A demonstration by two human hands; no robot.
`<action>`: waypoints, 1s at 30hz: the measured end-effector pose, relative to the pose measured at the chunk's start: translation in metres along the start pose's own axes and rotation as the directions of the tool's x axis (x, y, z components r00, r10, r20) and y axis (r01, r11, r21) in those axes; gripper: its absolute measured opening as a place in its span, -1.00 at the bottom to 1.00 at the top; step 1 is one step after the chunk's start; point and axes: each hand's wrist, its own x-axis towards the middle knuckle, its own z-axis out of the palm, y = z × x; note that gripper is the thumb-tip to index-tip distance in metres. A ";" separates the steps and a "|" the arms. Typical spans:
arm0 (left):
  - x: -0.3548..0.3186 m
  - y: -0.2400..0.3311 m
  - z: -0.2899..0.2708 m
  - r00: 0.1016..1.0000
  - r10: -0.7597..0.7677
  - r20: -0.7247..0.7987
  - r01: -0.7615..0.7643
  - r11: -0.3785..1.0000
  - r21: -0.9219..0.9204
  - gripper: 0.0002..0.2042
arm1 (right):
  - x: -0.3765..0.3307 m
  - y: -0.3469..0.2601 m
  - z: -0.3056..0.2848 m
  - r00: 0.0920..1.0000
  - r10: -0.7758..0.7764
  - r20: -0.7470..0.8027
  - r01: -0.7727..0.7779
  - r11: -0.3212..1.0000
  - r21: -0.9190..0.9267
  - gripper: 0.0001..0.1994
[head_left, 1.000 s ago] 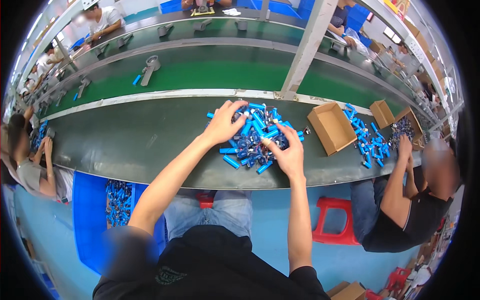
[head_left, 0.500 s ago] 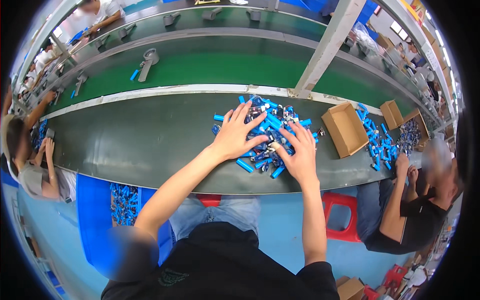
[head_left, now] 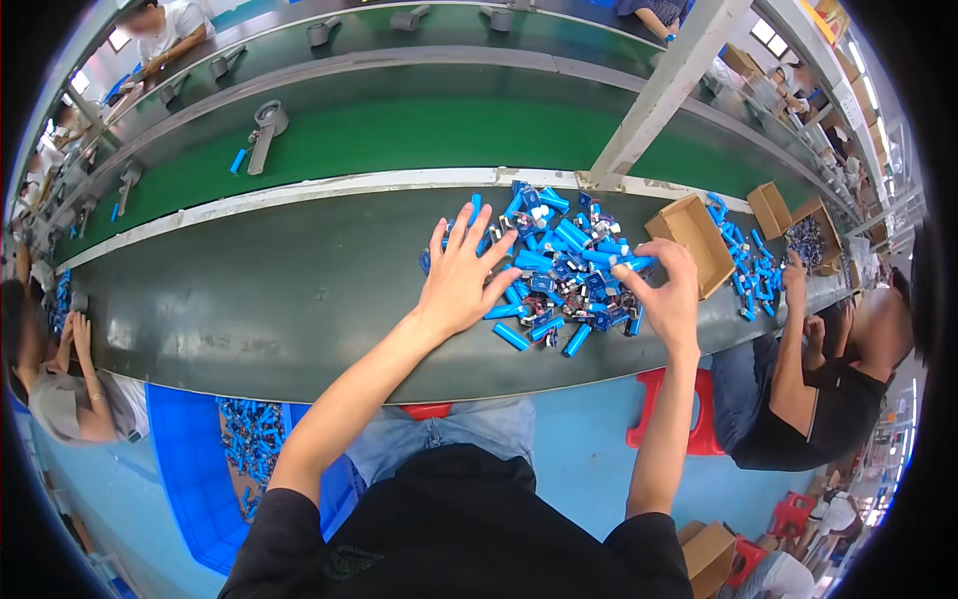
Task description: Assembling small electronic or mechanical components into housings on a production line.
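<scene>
A heap of blue cylindrical cells with small circuit boards and wires (head_left: 574,240) lies on the dark green worktop (head_left: 269,280) in front of me. My left hand (head_left: 457,282) rests against the heap's left side, fingers spread and holding nothing. At the right side of the heap, my right hand (head_left: 675,290) has its thumb and fingers closed around a blue cylindrical cell (head_left: 631,263). Part of that cell is hidden by the fingers.
An open cardboard box (head_left: 699,235) stands right of the heap, with another pile of blue cells (head_left: 755,270) beyond it. A grey-handled part (head_left: 264,140) sits on the green conveyor. A blue bin (head_left: 185,469) stands below left. Co-workers sit on both sides.
My right hand has moved right and closed on a cell. The heap is more spread out toward the right. Parts on the conveyor have shifted left in view.
</scene>
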 end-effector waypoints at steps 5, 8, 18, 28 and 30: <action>0.000 0.004 0.000 0.997 0.005 -0.077 -0.007 1.000 -0.020 -0.49 | 0.018 -0.020 -0.022 0.987 0.078 -0.143 -0.001 0.882 0.472 -0.78; -0.001 -0.001 0.005 0.997 -0.018 -0.080 0.016 0.999 -0.028 -0.44 | 0.030 -0.026 -0.020 0.989 0.140 -0.057 -0.064 0.733 0.677 -0.80; 0.001 -0.003 0.009 0.997 0.009 -0.076 -0.013 0.999 -0.048 -0.45 | 0.055 -0.029 0.012 0.996 0.069 0.048 -0.080 0.951 0.298 -0.73; 0.002 0.000 0.008 0.999 -0.010 -0.052 0.004 0.994 -0.106 -0.48 | 0.052 -0.005 -0.010 0.965 0.252 -0.068 -0.191 0.862 0.470 -0.79; 0.002 -0.002 0.007 0.999 -0.024 -0.043 0.019 0.994 -0.107 -0.48 | 0.055 -0.006 -0.005 0.981 0.182 -0.071 -0.142 0.914 0.380 -0.78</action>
